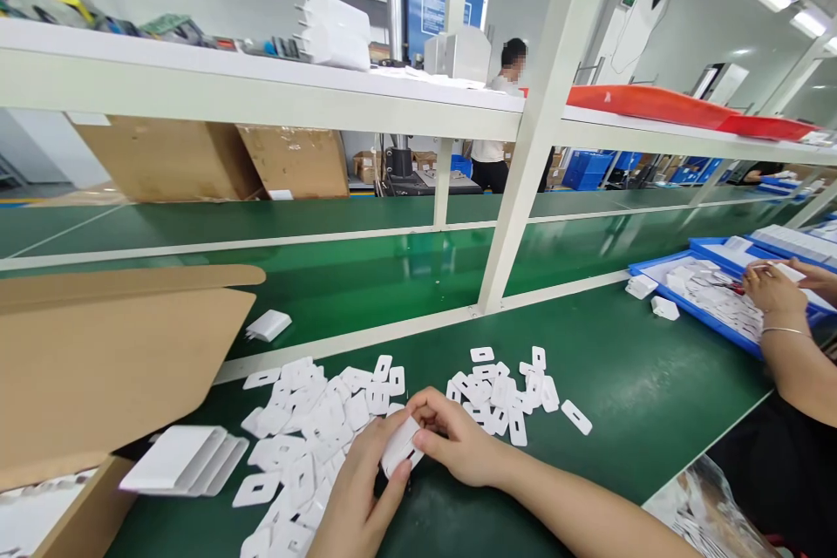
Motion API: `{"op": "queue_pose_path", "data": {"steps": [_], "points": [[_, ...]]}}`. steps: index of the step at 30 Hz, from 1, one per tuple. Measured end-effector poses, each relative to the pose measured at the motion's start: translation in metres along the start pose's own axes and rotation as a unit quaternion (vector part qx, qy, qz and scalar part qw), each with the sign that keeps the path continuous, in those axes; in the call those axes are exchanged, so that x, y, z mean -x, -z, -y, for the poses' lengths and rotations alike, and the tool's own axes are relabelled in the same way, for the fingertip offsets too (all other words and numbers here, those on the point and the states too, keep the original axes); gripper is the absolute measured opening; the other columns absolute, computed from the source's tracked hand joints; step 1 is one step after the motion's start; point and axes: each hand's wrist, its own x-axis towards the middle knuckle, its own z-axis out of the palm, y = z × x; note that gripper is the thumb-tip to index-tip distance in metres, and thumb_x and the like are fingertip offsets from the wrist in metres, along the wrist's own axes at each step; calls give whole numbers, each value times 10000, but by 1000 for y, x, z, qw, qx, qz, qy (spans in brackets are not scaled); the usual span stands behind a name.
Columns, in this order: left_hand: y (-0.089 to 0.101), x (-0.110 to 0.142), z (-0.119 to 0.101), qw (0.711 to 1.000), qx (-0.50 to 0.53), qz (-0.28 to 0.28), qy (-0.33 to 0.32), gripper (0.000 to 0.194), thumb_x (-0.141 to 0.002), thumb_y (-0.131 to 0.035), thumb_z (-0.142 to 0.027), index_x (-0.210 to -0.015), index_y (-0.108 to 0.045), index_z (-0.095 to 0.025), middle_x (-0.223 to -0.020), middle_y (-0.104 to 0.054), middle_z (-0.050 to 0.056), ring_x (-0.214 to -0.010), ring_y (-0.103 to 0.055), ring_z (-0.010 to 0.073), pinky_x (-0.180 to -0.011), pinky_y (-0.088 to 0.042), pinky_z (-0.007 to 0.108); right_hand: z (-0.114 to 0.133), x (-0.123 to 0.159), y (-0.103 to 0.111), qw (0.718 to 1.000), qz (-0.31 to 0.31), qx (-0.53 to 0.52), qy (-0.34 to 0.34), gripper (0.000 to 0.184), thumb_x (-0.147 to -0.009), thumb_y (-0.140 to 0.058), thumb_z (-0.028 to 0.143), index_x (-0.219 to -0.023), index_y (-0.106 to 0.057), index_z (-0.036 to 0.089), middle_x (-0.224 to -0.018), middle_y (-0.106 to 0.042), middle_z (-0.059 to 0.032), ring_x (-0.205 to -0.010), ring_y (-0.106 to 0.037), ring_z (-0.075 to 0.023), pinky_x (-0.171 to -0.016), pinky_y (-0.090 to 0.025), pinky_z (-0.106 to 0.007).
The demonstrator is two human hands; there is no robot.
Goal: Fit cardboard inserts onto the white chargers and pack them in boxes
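Note:
A white plastic charger housing [400, 446] is held between both hands, low in the middle of the view. My left hand [364, 481] is closed around its left and lower side, thumb in front. My right hand [456, 443] pinches its upper right end, and its fingers partly cover it. A large loose heap of flat white slotted cover plates [320, 418] spreads left of and behind my left hand. Beyond my right hand lies a smaller scatter of similar plates [516, 427]. What sits on the housing's underside is hidden.
An open cardboard box [124, 357] stands at left, with white housings [173, 462] stacked beside it. A white charger [268, 325] lies on the green belt [366, 279]. A shelf post [516, 183] rises ahead. At right, a co-worker's hands [778, 292] work over blue trays [693, 327].

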Motion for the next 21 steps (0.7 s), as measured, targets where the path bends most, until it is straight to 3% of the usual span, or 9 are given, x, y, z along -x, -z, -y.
{"op": "queue_pose_path", "data": {"steps": [3, 7, 10, 14, 18, 21], "points": [[4, 1, 3, 999, 3, 9, -34, 388, -1053, -486, -474, -1366, -669, -335, -1381, -686, 86, -1299, -630, 326, -1105, -533, 539, 4, 3, 0, 999, 36, -10, 3, 523, -968, -593, 696, -1223, -480, 253, -995, -561, -10, -842, -503, -161, -802, -421, -330], [9, 3, 11, 998, 4, 37, -51, 397, -1063, -482, -452, -1405, -666, -372, -1440, -676, 63, -1359, -607, 322, -1161, -504, 551, 7, 7, 3, 998, 45, 49, 13, 580, -976, -584, 678, -1359, -483, 254, -958, -551, 1, -800, -479, -158, -756, -402, -318], [12, 4, 16, 995, 11, 92, -32, 430, -1069, -473, -456, -1454, -638, -358, -1502, -643, 58, -1447, -547, 331, -1218, -442, 587, 8, 7, 4, 994, 25, 102, 2, 477, -987, -589, 619, -1283, -578, 244, -911, -556, 7, -769, -477, -155, -721, -399, -308], [14, 0, 12, 994, 44, 92, 29, 499, -1084, -414, -494, -1521, -574, -314, -1583, -566, 77, -1497, -495, 318, -1257, -393, 579, 6, 5, 5, 990, 1, 138, -1, 355, -987, -607, 552, -1135, -621, 229, -843, -541, 24, -736, -471, -148, -689, -388, -297], [15, -3, 11, 990, 70, 120, 8, 552, -1085, -371, -525, -1564, -518, -292, -1614, -528, 95, -1495, -497, 318, -1237, -432, 545, 4, 4, 4, 992, -9, 129, -6, 338, -998, -595, 555, -1084, -599, 228, -824, -521, 33, -737, -461, -148, -687, -375, -296], [15, -3, 12, 990, 67, 120, 12, 528, -1083, -389, -521, -1549, -530, -317, -1623, -518, 75, -1518, -461, 323, -1266, -378, 566, 6, 3, 5, 994, -4, 112, -1, 376, -999, -591, 593, -1083, -592, 227, -828, -508, 36, -741, -437, -145, -695, -366, -298]]}}
